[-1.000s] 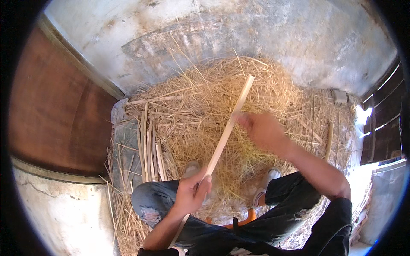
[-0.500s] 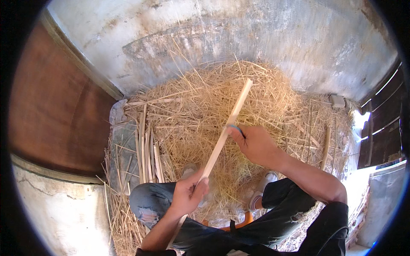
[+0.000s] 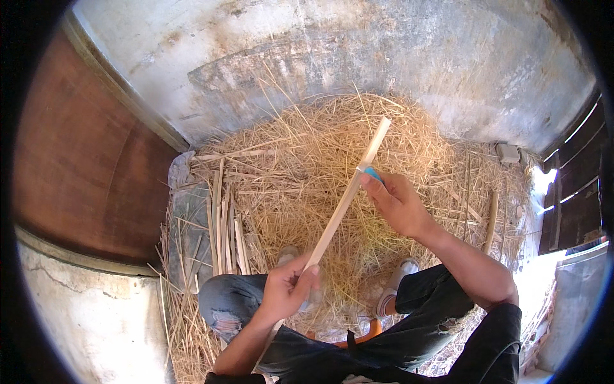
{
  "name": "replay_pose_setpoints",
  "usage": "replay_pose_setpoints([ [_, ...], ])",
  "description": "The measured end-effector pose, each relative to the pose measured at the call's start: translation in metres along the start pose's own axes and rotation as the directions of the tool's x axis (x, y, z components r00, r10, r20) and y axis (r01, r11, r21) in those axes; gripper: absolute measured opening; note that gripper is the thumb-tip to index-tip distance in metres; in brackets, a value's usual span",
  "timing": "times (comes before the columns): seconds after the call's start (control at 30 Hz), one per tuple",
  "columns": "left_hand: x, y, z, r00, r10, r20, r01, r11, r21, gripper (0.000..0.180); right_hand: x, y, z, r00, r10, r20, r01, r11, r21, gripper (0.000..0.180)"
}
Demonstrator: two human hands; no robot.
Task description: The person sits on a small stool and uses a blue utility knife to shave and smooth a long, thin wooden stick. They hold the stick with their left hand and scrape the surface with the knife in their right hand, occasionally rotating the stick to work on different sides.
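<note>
A long, pale strip of split wood or bamboo (image 3: 339,214) slants from my lap up to the right. My left hand (image 3: 289,287) is closed around its lower part, and the strip's lower end runs down beside my left forearm. In my right hand (image 3: 396,203) is a small blue-handled knife (image 3: 374,173), mostly covered by the fingers. Its thin, light blade lies against the strip, some way below the upper end. My right fingers are wrapped round the handle, with the thumb close to the strip.
Loose straw-like shavings (image 3: 320,166) are heaped between my feet and the stained wall (image 3: 384,57). Several cut strips (image 3: 224,224) lie to the left, near a brown door panel (image 3: 96,153). A block (image 3: 508,152) sits at the far right. Part of an orange seat (image 3: 369,331) shows under me.
My right hand has moved up and to the right along the strip with the knife, uncovering more of its blue handle. My left hand keeps its hold, almost in place.
</note>
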State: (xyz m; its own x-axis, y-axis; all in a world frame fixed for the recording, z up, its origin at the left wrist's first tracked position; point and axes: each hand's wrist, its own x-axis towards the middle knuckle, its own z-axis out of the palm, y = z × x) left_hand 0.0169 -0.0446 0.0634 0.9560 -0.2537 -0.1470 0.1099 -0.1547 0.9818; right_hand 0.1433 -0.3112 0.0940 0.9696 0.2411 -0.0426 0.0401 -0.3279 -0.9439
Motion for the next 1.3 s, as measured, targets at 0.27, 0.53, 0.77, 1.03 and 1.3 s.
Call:
replay_pose_setpoints([
  [0.27, 0.002, 0.005, 0.007, 1.0, -0.001, 0.021, 0.001, 0.999, -0.043, 0.038, 0.001, 0.003, 0.003, 0.984, 0.056, -0.169, -0.05, 0.998, 0.038, 0.032],
  [0.53, 0.008, 0.004, 0.011, 0.994, -0.047, 0.104, 0.065, 0.981, -0.184, 0.037, -0.014, -0.009, 0.02, 0.999, 0.014, 0.05, -0.01, 0.996, -0.092, 0.03],
  [0.77, 0.018, -0.002, 0.009, 0.994, -0.075, 0.077, 0.085, 0.986, -0.145, 0.033, -0.028, -0.007, 0.038, 0.952, -0.234, 0.195, 0.269, 0.947, -0.177, 0.039],
  [1.03, 0.016, -0.001, 0.009, 0.993, -0.049, 0.109, 0.078, 0.957, -0.281, 0.038, -0.047, -0.009, 0.045, 0.844, -0.134, 0.519, 0.259, 0.95, -0.177, 0.035],
  [1.3, 0.019, -0.005, 0.017, 0.998, -0.044, 0.035, 0.052, 0.96, -0.275, 0.029, -0.029, 0.001, 0.035, 0.51, 0.153, 0.846, -0.359, 0.932, 0.048, 0.038],
])
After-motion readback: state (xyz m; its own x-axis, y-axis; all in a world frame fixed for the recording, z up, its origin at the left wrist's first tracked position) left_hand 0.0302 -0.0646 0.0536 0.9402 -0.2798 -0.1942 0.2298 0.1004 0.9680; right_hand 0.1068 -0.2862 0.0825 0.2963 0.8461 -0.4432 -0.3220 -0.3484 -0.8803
